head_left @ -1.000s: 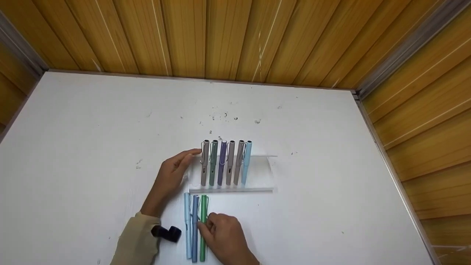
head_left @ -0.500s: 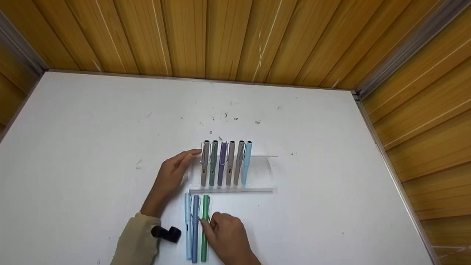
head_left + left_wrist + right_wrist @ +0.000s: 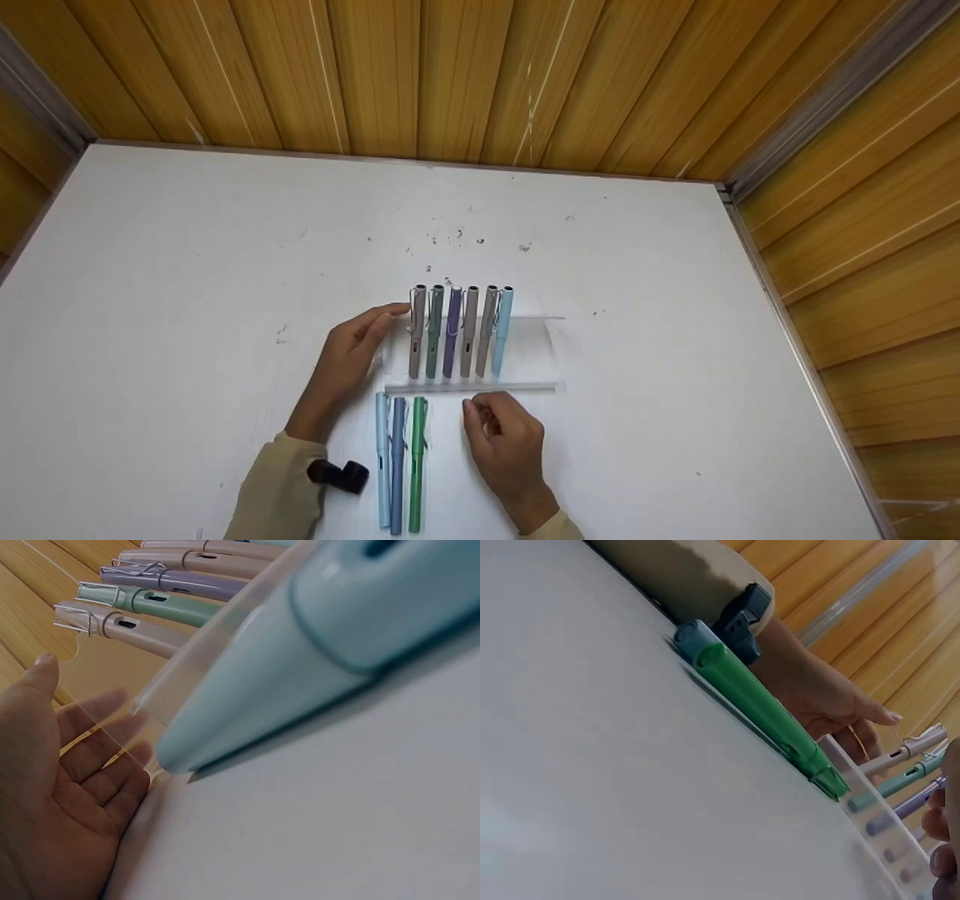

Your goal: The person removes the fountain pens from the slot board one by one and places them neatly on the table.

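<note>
My left hand (image 3: 351, 352) is at the left end of a clear pen stand (image 3: 529, 352), its fingers (image 3: 97, 757) behind the see-through panel and its thumb by the edge. Several capped pens lean side by side on the stand: a grey-brown pen (image 3: 418, 330) at the left, then dark green, purple, two more grey-brown ones, and a light blue pen (image 3: 502, 330). My right hand (image 3: 506, 442), fingers loosely curled and nothing visible in them, is just in front of the stand. Left of it lie a green pen (image 3: 417, 465), a blue pen (image 3: 398, 465) and another light blue pen (image 3: 382, 457).
The white tabletop (image 3: 645, 337) extends around the stand, with small dark marks behind it. Wood-patterned panels (image 3: 450, 75) rise at the back and sides. A black wrist device (image 3: 339, 476) sits by my left sleeve, close to the loose pens.
My right hand has left the green pen and moved right and up toward the stand's front edge. The green pen has shifted slightly right, away from the blue one. My left hand stays put.
</note>
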Demonstrator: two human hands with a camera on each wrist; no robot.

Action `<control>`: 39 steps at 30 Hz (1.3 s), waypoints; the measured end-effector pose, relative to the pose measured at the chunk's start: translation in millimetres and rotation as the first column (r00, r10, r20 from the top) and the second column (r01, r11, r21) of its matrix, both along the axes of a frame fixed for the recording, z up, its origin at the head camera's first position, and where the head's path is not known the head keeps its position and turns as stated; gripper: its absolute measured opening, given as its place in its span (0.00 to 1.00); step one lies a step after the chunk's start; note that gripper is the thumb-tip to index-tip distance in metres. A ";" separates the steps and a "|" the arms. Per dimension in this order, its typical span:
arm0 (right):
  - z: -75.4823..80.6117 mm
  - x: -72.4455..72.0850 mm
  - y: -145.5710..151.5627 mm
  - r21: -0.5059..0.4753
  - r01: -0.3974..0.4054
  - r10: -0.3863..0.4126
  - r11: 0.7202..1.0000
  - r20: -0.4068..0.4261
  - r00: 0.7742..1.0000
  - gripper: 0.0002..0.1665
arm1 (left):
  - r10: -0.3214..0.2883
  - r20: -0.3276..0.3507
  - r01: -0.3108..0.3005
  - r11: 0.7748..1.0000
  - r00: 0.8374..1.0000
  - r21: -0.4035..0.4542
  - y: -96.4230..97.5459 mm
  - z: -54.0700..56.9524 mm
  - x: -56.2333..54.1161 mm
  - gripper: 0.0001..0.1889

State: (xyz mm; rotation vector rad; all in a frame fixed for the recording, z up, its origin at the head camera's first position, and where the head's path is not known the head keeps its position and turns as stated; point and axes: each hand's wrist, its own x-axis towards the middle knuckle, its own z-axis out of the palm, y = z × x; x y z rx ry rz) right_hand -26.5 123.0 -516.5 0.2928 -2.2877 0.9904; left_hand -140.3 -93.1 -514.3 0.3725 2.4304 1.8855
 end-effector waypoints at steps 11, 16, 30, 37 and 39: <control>-1.1 -32.2 28.6 -0.033 0.119 -0.123 0.992 -0.165 0.979 0.09 | 0.005 0.019 -0.005 1.000 1.000 -0.004 0.3 -1.6 -0.1 0.16; -0.3 -44.9 38.1 -0.070 0.112 -0.123 0.991 -0.189 0.974 0.12 | 0.012 0.014 -0.012 1.000 1.000 0.006 1.4 -1.5 -0.6 0.15; -0.6 -57.7 45.9 -0.073 0.027 -0.028 0.997 -0.010 1.000 0.18 | 0.009 -0.019 -0.009 1.000 1.000 -0.018 1.8 -1.2 -1.3 0.15; -3.7 -56.7 45.7 -0.009 -0.025 0.025 1.000 0.042 0.999 0.22 | 0.009 0.003 -0.009 1.000 1.000 -0.009 0.5 -1.3 0.0 0.16; -4.0 -56.5 45.6 -0.002 -0.034 0.035 0.999 0.046 0.998 0.21 | 0.008 0.003 -0.008 1.000 1.000 -0.008 0.2 -1.8 -0.2 0.16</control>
